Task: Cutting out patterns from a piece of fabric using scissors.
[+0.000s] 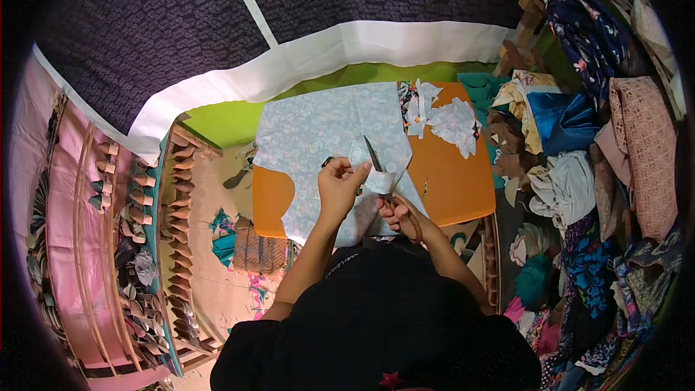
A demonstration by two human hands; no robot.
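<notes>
A large piece of pale grey-blue patterned fabric (326,123) lies spread over an orange table (463,181). My left hand (340,185) is closed in a pinch on the fabric near its middle, where a lighter fold (381,182) stands up. Just to the right, my right hand (397,213) grips a pair of scissors (372,152). Their dark blade points away from me past the fold, and a brown handle loop shows by my palm. Whether the blades are apart cannot be made out.
Fabric scraps (455,124) lie at the table's far right. Piles of cloth (568,188) crowd the right side. Racks of shoe-shaped pieces (181,228) stand at the left. A dark curtain with a white border (405,40) hangs beyond the table.
</notes>
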